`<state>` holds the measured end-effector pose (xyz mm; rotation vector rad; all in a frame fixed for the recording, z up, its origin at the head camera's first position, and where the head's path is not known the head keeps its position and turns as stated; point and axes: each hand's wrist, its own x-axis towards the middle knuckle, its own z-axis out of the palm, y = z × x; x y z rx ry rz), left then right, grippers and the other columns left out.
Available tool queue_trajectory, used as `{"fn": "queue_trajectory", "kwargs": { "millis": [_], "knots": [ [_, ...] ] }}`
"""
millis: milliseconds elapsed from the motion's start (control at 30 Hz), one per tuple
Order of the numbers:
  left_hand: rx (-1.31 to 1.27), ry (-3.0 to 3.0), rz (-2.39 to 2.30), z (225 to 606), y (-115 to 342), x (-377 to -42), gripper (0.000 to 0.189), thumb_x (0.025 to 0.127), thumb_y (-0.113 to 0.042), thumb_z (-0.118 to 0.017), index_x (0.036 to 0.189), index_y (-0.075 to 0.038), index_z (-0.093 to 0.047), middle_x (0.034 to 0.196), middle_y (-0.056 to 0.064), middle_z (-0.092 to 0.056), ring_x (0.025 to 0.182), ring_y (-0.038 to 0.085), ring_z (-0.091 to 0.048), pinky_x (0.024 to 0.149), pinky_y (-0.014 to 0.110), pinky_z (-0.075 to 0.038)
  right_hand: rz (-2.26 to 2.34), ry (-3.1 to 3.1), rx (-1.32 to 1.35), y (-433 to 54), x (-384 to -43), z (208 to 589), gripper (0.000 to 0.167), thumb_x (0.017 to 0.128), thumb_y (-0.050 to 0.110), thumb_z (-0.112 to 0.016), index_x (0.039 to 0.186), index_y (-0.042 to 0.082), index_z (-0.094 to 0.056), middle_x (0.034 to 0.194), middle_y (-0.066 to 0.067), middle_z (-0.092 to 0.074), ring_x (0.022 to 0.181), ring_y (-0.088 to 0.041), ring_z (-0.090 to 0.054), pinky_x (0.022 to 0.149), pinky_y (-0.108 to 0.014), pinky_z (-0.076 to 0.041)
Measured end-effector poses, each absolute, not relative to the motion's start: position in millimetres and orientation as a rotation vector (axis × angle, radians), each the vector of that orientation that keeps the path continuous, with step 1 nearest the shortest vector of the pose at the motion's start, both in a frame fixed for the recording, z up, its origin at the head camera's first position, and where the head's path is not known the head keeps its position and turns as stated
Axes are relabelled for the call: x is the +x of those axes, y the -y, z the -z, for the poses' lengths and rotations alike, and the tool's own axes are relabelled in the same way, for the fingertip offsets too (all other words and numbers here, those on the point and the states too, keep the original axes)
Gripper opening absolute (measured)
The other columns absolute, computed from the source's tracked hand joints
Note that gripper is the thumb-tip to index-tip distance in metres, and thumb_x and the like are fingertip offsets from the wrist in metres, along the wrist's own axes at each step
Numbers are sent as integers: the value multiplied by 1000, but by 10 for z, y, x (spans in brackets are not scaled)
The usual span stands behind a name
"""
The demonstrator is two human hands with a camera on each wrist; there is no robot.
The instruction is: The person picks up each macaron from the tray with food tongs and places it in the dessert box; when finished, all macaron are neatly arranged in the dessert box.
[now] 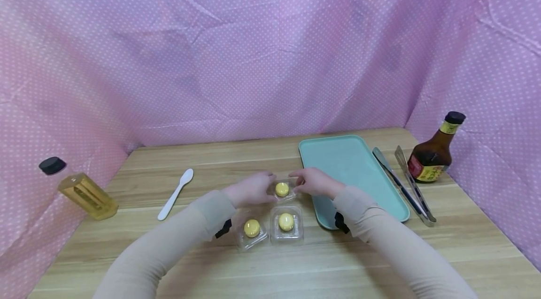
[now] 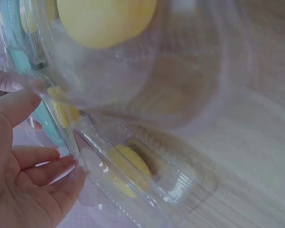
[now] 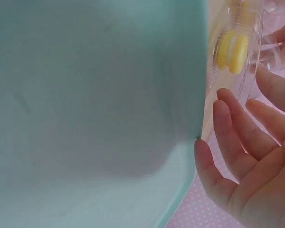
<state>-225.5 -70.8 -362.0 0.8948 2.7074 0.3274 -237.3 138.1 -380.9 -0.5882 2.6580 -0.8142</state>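
Note:
Three clear plastic boxes each hold a yellow macaron. The far box (image 1: pixel 291 195) lies between both hands, with its macaron (image 1: pixel 282 189) showing through. My left hand (image 1: pixel 253 188) holds that box by its left side; in the left wrist view its thumb and fingertips (image 2: pixel 78 164) are at the lid's edge. On the other side, my right hand (image 1: pixel 314 181) has relaxed, slightly bent fingers close to the box, over the tray's left edge. Nearer me are the front right box (image 1: pixel 298 233) and the front left box (image 1: pixel 255 241), which also fills the top of the left wrist view.
A teal tray (image 1: pixel 352 163) lies on the right. Beyond it are a dark-handled utensil (image 1: pixel 395 177), metal tongs (image 1: pixel 414 186) and a brown sauce bottle (image 1: pixel 431 153). On the left are a white spoon (image 1: pixel 175 195) and a bottle of yellow liquid (image 1: pixel 88 195). Pink dotted cloth (image 1: pixel 253 78) surrounds the table.

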Motion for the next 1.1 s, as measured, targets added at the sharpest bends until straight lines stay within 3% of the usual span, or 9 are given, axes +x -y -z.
{"fn": "queue_trajectory", "kwargs": {
  "millis": [67, 133, 300, 567, 800, 1100],
  "knots": [
    [916, -2708, -316, 3629, 722, -2280, 69, 86, -31, -68, 137, 7, -42, 143, 24, -42, 131, 37, -42, 113, 45, -32, 786, -2670, -588, -1372, -2372, 3804, 51, 86, 16, -69, 133, 6, -53, 102, -10, -68, 90, -19, -63, 78, -32, -55],
    [922, -2711, -296, 3629, 730, -2301, 68, 86, -32, -68, 137, 6, -42, 143, 23, -42, 133, 37, -40, 114, 45, -30, 728, -2703, -612, -1369, -2365, 3798, 52, 86, 18, -69, 134, 6, -53, 116, -15, -64, 105, -28, -60, 91, -40, -52],
    [930, -2716, -246, 3607, 742, -2323, 66, 88, -33, -66, 138, 4, -43, 144, 20, -42, 136, 37, -34, 117, 46, -24, 520, -2813, -777, -1377, -2351, 3790, 54, 86, 23, -69, 134, 4, -52, 147, -18, -38, 129, -43, -37, 108, -54, -34],
    [956, -2698, -209, 3651, 779, -2345, 68, 89, -37, -63, 139, 4, -41, 146, 20, -39, 137, 42, -30, 117, 49, -20, 462, -2784, -889, -1390, -2368, 3827, 57, 88, 24, -66, 136, -1, -48, 144, -18, -43, 128, -41, -40, 109, -50, -35],
    [975, -2700, -175, 3689, 797, -2355, 70, 89, -42, -61, 139, 3, -42, 147, 19, -39, 137, 41, -31, 117, 49, -21, 455, -2762, -981, -1447, -2424, 3898, 63, 88, 37, -63, 135, -1, -48, 142, -20, -45, 126, -42, -43, 109, -50, -34],
    [993, -2717, -145, 3710, 806, -2381, 69, 89, -44, -61, 138, 2, -44, 145, 19, -41, 136, 40, -34, 117, 48, -23, 432, -2735, -867, -1385, -2377, 3838, 59, 90, 28, -62, 137, -3, -44, 145, -19, -41, 131, -43, -39, 111, -53, -30]
  ]
}}
